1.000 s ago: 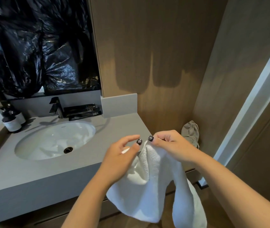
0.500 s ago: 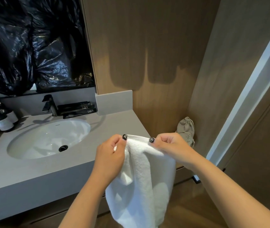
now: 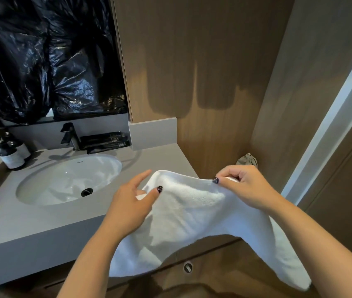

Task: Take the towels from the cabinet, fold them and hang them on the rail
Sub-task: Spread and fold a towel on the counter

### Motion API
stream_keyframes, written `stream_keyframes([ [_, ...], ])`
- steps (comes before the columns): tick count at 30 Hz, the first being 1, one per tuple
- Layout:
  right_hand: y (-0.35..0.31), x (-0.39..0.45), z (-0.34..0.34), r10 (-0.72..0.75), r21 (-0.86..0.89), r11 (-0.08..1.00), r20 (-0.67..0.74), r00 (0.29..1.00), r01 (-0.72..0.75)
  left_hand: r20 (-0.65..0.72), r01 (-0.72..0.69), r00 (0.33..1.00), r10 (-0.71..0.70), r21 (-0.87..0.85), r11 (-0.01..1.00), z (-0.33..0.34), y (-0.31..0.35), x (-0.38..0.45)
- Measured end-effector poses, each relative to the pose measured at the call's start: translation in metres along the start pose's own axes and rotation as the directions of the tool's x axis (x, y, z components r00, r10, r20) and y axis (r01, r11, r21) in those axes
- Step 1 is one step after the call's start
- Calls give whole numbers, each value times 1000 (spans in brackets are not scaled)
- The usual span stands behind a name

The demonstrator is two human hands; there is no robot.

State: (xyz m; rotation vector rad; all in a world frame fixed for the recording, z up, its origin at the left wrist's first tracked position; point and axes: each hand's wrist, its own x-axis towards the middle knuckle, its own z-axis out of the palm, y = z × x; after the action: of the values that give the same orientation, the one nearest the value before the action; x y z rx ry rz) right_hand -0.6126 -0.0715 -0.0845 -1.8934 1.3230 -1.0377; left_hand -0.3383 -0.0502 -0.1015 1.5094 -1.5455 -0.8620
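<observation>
Both hands hold a white towel (image 3: 192,211) spread between them beside the desk (image 3: 42,224): right hand (image 3: 243,186) pinching its top edge, left hand (image 3: 132,203) gripping loosely. Best matched corner to corner.

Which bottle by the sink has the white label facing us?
The front bottle, nearest the counter edge. Its pale label shows fully, while the other bottle stands behind it, partly hidden.

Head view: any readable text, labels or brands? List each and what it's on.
None can be read.
Pump bottles: white labels, print too small.
Black packets behind the faucet: pale markings, blurred.
Sink: small mark near the rim, illegible.
Towel: no print visible.
</observation>
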Motion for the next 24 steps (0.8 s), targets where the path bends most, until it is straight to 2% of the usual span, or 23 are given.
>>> stream_keyframes([
  [3, -10, 6, 11, -64, -26, 997, 82, 995, 67, 143, -72, 987, 77, -41, 997, 15, 7, -3],
  [8, -24, 12, 27, -119, -17, 992, 187, 975, 125, 278, -220, 932, 232, -74, 973, 34, 15, -6],
  [10, -28, 11, 28, -124, 18, 992, 210, 970, 123, 288, -237, 925, 248, -73, 969, 37, 15, -7],
  [18, -8, -3, 26, -28, 33, 999, 189, 981, 22, 155, -229, 962, 224, 17, 973, 35, 5, -6],
  [24, 13, -13, -4, 67, 23, 997, 72, 995, -68, -60, -121, 990, 131, 155, 980, 10, -12, 0],
])
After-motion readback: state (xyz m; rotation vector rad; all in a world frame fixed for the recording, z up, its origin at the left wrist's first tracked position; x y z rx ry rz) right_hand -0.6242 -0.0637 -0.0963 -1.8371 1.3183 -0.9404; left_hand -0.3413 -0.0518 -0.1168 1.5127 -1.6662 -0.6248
